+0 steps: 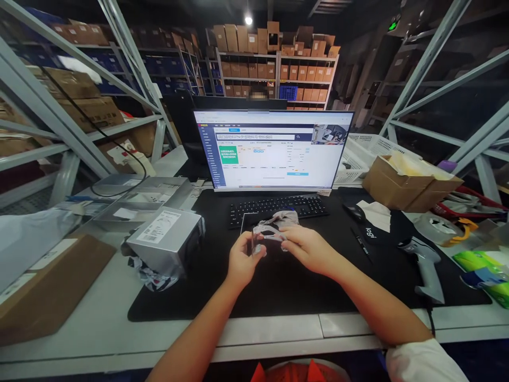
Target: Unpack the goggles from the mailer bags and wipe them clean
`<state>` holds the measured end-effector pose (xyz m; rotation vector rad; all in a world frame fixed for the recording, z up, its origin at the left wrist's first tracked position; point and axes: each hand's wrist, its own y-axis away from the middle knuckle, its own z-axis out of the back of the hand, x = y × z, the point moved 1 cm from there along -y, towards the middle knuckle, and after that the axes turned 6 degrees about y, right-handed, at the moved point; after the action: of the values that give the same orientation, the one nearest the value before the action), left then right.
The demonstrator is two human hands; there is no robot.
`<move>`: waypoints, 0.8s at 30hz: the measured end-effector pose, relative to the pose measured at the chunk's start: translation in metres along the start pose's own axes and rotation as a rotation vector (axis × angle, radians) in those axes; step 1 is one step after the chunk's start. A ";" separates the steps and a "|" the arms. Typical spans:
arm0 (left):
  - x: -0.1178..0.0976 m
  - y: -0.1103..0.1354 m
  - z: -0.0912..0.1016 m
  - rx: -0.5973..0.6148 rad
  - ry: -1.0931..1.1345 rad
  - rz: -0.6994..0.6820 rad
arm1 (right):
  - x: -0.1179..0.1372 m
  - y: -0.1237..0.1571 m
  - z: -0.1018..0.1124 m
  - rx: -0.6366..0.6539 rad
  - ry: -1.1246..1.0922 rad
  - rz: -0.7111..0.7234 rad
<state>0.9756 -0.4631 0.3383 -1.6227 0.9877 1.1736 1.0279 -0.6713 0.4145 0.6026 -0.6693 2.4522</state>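
Note:
My left hand [244,257] is closed, pinching the edge of a thin, dark, flat piece whose kind I cannot make out. My right hand [308,249] is closed on crumpled greyish plastic wrapping [284,218] that lies around or against that piece. Both hands are close together over a black desk mat [294,292], just in front of a black keyboard [274,207]. To the left stands a silver-grey box [167,233] with a white label, on top of crumpled patterned wrapping [153,278].
A lit monitor [274,154] stands behind the keyboard. On the right are a mouse [353,212], a marker pen [361,244], a barcode scanner [423,268], a tape roll [431,228] and an open carton [401,183]. Grey trays [159,193] and a cardboard box [59,289] lie left.

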 end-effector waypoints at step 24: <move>-0.002 -0.005 -0.003 0.009 0.324 0.158 | 0.005 0.005 -0.003 -0.166 0.331 0.111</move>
<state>0.9802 -0.4644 0.3417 -1.7896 1.3449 1.0243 1.0206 -0.6713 0.4131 0.0919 -0.7747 2.4841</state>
